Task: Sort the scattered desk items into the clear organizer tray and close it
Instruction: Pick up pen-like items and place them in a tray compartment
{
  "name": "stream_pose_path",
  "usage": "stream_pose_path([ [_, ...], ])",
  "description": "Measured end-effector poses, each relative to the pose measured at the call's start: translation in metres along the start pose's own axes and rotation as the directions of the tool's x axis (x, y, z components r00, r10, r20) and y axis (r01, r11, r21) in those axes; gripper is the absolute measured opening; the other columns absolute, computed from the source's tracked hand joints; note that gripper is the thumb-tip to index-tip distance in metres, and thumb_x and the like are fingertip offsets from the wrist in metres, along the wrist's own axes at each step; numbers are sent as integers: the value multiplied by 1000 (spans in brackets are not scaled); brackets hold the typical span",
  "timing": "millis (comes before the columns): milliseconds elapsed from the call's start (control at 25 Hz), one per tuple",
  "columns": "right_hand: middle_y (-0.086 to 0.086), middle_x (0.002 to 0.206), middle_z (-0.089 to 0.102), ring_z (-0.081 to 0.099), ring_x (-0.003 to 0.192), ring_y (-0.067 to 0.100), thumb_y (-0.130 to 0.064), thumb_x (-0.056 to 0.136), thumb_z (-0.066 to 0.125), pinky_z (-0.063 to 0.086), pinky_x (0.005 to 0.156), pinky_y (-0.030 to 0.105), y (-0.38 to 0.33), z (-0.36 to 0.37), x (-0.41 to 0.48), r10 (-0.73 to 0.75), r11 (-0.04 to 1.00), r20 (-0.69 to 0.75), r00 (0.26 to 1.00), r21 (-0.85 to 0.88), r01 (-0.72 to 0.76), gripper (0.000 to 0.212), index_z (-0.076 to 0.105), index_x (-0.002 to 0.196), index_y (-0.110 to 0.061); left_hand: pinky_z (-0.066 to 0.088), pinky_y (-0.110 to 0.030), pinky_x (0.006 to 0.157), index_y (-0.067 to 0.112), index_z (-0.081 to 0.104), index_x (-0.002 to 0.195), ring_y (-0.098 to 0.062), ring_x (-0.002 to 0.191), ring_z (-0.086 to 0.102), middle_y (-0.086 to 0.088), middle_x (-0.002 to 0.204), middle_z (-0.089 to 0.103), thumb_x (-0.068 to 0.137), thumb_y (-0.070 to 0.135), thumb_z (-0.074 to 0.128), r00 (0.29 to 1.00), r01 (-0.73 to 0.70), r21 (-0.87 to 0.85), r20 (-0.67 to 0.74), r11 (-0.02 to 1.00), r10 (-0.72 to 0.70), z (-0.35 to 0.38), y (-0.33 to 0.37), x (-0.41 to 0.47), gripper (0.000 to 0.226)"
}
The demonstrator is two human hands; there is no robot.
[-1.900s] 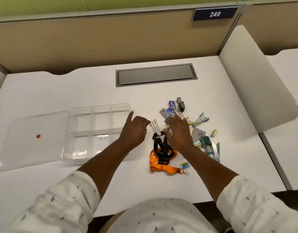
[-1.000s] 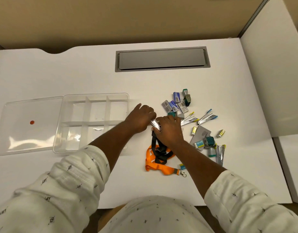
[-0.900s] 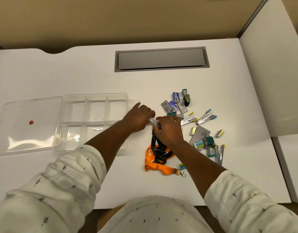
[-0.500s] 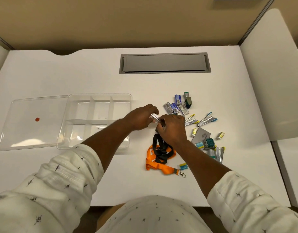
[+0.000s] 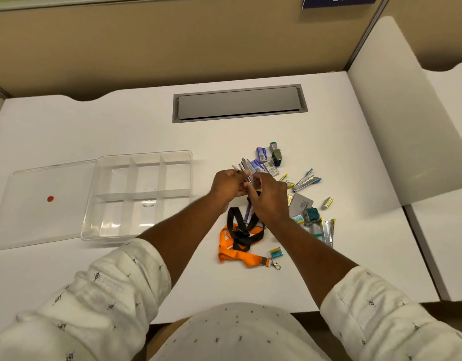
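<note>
The clear organizer tray (image 5: 144, 160) lies open on the white desk, its compartments holding nothing, with its lid (image 5: 42, 204) flat to its left. My left hand (image 5: 226, 185) and my right hand (image 5: 267, 198) meet just right of the tray, both pinching a small silver metal stapler (image 5: 247, 171) lifted off the desk. Beyond them lie several small staple boxes (image 5: 261, 155). An orange lanyard (image 5: 237, 254) and a black lanyard (image 5: 237, 230) are tangled below my hands. More silver staplers (image 5: 306, 181) and small packets are scattered to the right.
A grey cable hatch (image 5: 240, 104) is set into the desk at the back. A white divider panel (image 5: 407, 113) stands along the right side. Beige partition walls close off the back. A red dot (image 5: 50, 198) marks the lid.
Both hands came together over the pile, took hold of the silver stapler and lifted it slightly. The head camera tilted, shifting the view.
</note>
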State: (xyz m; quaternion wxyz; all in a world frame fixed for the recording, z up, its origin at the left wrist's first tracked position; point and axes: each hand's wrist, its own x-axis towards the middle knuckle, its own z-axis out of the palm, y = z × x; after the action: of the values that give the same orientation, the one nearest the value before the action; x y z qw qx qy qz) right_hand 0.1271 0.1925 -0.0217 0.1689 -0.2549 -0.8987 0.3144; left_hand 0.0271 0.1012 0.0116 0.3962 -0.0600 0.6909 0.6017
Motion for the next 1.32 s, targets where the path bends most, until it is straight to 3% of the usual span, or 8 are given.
stream_pose_path([
  [200,-6,86,70,65,85,17,-41,88,67,46,93,38,10,-9,-3,40,999,110,993,9,-41,40,59,123,-23,56,-36,82,3,68,96,-22,72,72,-14,93,73,96,26,61,997,-36,87,-61,996,41,0,10,11,25],
  [280,-6,96,70,65,92,16,-40,88,67,40,95,35,19,-10,-4,82,996,78,994,-30,-80,39,60,122,-24,56,-36,81,4,66,98,-22,72,72,-14,95,73,97,27,60,996,-50,124,-70,991,59,-2,13,15,24],
  [480,4,116,65,61,106,24,-20,89,62,40,96,45,48,-19,2,191,955,19,981,-236,-181,34,61,122,-20,60,-39,78,4,65,104,-23,76,73,-13,98,73,96,32,60,998,-54,224,-21,973,61,-3,7,26,29],
  [720,5,136,52,47,125,27,-7,73,69,35,102,44,69,-24,10,154,906,181,971,-419,-65,64,56,134,-23,59,-39,77,4,64,106,-24,80,73,-11,102,71,95,36,62,999,-44,335,16,941,41,6,2,39,34],
  [880,6,127,55,51,117,26,-14,81,67,37,97,42,70,-21,16,144,901,127,981,-428,-77,58,53,137,-22,59,-33,69,2,64,109,-18,72,70,-9,100,71,95,36,61,999,-35,364,17,931,31,9,0,46,36],
  [960,5,120,62,56,112,26,-30,91,58,38,96,44,70,-19,19,190,895,55,980,-421,-150,44,53,134,-19,58,-29,64,3,64,108,-16,70,70,-7,97,70,95,35,61,1000,-28,365,16,931,24,10,0,47,35],
  [1080,5,116,66,57,110,27,-50,94,50,37,96,45,68,-13,28,251,868,62,966,-456,-196,48,54,129,-17,59,-30,63,4,65,106,-16,70,71,-7,96,71,95,35,62,1000,-17,362,19,932,11,7,-3,47,34],
  [1320,6,101,68,61,97,29,-42,82,58,38,90,45,61,-7,33,233,848,37,972,-497,-185,43,55,115,-15,60,-36,68,4,66,106,-26,81,71,-16,103,71,94,31,64,1000,-16,288,24,958,10,-7,-4,38,30],
])
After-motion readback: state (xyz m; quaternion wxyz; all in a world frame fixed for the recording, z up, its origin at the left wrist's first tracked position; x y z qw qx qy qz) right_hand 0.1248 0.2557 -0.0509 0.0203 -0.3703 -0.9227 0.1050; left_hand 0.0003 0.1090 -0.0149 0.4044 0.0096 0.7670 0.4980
